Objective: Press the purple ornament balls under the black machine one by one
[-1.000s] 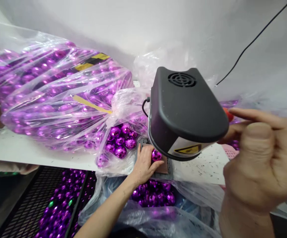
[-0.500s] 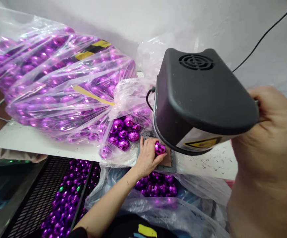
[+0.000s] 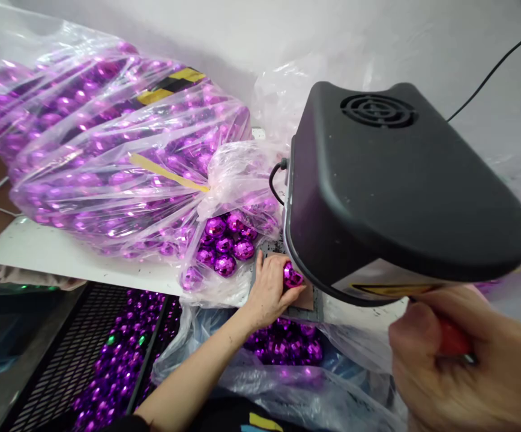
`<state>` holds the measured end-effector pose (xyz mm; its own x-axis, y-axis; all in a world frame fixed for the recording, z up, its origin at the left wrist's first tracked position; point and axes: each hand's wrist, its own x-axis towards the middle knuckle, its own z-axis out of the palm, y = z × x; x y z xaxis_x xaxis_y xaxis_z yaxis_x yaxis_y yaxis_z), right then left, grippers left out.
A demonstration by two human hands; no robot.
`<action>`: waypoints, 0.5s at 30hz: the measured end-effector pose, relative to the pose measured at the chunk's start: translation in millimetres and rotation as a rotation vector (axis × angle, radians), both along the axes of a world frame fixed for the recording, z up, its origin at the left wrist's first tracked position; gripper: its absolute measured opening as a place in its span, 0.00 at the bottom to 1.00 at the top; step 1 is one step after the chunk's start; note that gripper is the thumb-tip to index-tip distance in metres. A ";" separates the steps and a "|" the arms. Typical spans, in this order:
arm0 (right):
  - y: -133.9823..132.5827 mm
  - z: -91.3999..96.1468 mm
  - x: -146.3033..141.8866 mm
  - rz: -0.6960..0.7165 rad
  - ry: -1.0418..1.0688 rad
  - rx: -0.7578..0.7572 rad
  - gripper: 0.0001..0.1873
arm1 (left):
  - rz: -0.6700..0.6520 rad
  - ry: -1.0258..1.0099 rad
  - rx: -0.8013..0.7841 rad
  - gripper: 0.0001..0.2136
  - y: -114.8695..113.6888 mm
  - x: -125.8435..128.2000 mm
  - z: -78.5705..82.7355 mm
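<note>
My left hand (image 3: 268, 289) grips a small purple faceted ball (image 3: 292, 276) and holds it on a small brown pad under the black machine head (image 3: 391, 186). My right hand (image 3: 463, 366) is low at the right, close to the camera and blurred. Its fingers are closed round a red-handled tool (image 3: 452, 340). Just left of my left hand, loose purple balls (image 3: 224, 246) spill from the mouth of a clear bag.
A large clear bag of purple balls (image 3: 98, 150) lies across the white table (image 3: 53, 255). Below the table's edge sit another bag of balls (image 3: 287, 348) and a black mesh crate (image 3: 80, 354) holding more. A black cable (image 3: 494, 66) runs up the wall.
My right hand dropped from beside the machine head to below it, gripping the red tool. The view moved closer to the machine. My left hand stayed on the ball.
</note>
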<state>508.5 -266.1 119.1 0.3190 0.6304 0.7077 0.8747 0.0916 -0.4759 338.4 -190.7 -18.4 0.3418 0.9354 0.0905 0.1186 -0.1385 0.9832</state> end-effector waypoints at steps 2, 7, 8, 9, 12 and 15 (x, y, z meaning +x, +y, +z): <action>-2.1 -5.9 -0.4 0.074 -0.002 -0.049 0.06 | -0.007 0.026 0.036 0.20 0.3 -0.1 1.6; -11.3 -33.9 5.1 0.119 -0.082 -0.014 0.08 | -0.080 0.139 0.078 0.16 2.7 -1.7 10.7; -12.2 -38.9 6.2 0.122 -0.075 0.004 0.08 | -0.089 0.146 0.076 0.16 2.8 -2.0 12.1; -12.7 -43.2 7.1 0.131 -0.070 0.007 0.09 | -0.093 0.151 0.075 0.16 2.8 -2.2 13.3; -12.3 -52.0 9.1 0.132 -0.081 0.019 0.09 | -0.093 0.162 0.072 0.16 2.4 -2.2 15.0; -11.8 -57.3 11.5 0.149 -0.057 0.005 0.07 | -0.100 0.169 0.082 0.16 2.7 -1.8 14.9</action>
<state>520.0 -277.9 61.8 0.1808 0.6643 0.7252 0.8769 0.2250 -0.4248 336.7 -188.0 -3.4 0.4489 0.8881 0.0983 0.2626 -0.2363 0.9355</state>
